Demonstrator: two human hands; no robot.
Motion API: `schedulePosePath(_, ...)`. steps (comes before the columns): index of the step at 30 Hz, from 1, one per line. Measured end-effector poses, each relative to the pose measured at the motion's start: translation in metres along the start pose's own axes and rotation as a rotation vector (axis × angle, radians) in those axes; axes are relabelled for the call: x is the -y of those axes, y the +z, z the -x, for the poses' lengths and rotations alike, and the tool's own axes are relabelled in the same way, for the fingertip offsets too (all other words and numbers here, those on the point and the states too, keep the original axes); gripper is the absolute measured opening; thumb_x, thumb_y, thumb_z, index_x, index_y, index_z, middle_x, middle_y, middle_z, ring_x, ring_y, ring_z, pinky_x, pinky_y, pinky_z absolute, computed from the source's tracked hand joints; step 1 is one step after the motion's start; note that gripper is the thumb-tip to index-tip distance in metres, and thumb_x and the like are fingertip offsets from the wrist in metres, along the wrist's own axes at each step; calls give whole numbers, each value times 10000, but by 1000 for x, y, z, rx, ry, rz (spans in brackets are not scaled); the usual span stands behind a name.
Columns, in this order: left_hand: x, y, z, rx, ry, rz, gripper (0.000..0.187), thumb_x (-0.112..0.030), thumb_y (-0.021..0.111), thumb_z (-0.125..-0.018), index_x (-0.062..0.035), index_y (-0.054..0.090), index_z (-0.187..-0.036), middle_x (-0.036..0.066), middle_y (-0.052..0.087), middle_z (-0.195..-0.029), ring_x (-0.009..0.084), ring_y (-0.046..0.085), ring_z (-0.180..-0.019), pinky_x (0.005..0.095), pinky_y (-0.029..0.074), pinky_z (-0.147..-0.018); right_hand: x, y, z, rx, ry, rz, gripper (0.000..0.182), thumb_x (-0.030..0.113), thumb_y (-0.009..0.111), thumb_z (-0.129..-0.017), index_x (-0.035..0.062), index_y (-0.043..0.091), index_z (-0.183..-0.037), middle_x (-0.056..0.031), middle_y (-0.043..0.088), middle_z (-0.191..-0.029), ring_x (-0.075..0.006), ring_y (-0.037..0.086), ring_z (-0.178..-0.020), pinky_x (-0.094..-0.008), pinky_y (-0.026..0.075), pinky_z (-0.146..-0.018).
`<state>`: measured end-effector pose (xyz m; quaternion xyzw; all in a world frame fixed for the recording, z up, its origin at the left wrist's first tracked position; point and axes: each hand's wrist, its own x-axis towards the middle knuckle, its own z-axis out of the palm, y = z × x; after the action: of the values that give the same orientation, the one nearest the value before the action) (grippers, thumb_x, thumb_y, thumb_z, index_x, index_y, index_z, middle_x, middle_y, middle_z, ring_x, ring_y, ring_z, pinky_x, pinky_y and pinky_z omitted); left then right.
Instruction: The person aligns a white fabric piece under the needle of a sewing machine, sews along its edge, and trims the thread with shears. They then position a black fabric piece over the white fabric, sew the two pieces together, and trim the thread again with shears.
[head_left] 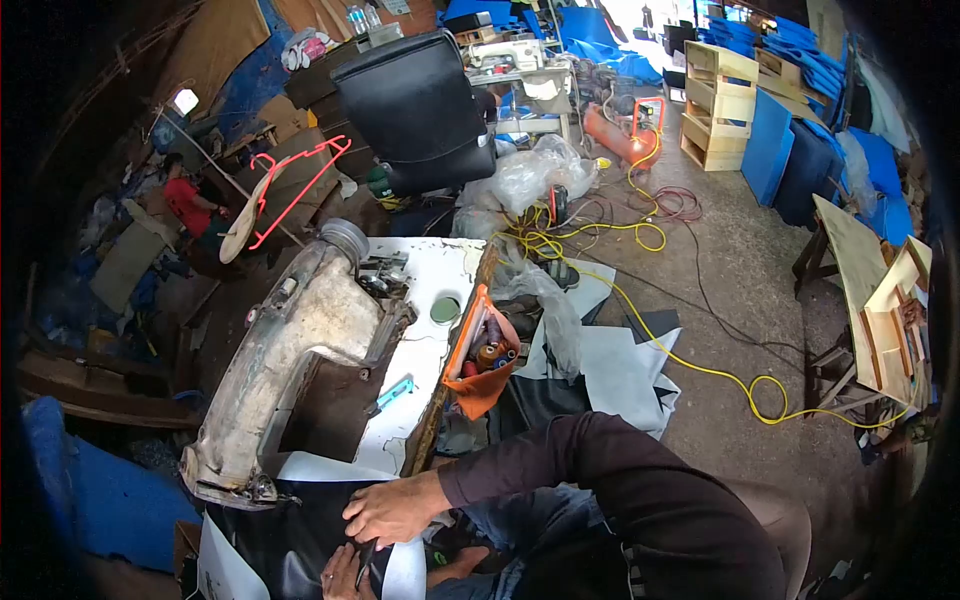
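A black leatherette sheet (285, 535) with a white underside lies at the bottom, just below the head of a worn sewing machine (310, 310). My right hand (395, 510), in a dark sleeve, has its fingers bent and closed on the sheet's edge. Close below it, my left hand (345, 575), with a ring on one finger, grips the same edge; the frame's border cuts it off. Between the hands the sheet looks folded. A blue utility knife (390, 395) rests on the chipped white machine table (425, 270), near a round green lid (445, 310).
An orange pouch (480, 395) with several thread spools hangs at the table's side. A black padded seat (410, 110) stands beyond. Yellow hose (690, 365) crosses the floor, by a red compressor tank (615, 135). Wooden frames (720, 105) stand right. A person in red (185, 205) is far left.
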<state>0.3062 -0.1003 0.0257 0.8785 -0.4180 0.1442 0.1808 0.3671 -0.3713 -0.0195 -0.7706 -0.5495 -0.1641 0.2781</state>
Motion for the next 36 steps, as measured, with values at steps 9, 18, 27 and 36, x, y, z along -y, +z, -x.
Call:
schedulePosePath(9,2,3,4,-11,-10,-2,319,-106,605,-1086,-1,711,-1368,186,735,-1406,416,668,-1327,522,501,-1110,-1,3,1,4,12,8,353,302,737,-978,-34,747,-1088,-145,667,-1199,-353,585,-1260,-499,483,-1098)
schedulePosePath(18,-3,3,3,-29,-32,-3,305,-84,630,-1069,-2,740,-1343,188,749,-1379,409,678,-1323,509,514,-1098,-6,15,3,-73,-15,29,334,316,717,-992,-6,747,-1070,-131,685,-1189,-352,603,-1252,-515,476,-1097)
schedulePosePath(27,-1,9,4,-66,13,-26,297,-93,636,-1074,14,749,-1327,218,746,-1368,420,690,-1293,502,522,-1089,0,14,5,-131,0,17,308,296,732,-946,-8,749,-998,-136,684,-1095,-347,617,-1190,-492,485,-1076)
schedulePosePath(36,22,16,12,-34,63,-17,338,-128,641,-1078,31,733,-1363,227,741,-1375,419,701,-1264,502,532,-1079,-1,14,4,-130,-18,49,303,292,746,-925,-8,714,-961,-144,652,-1056,-342,614,-1128,-494,497,-1034)
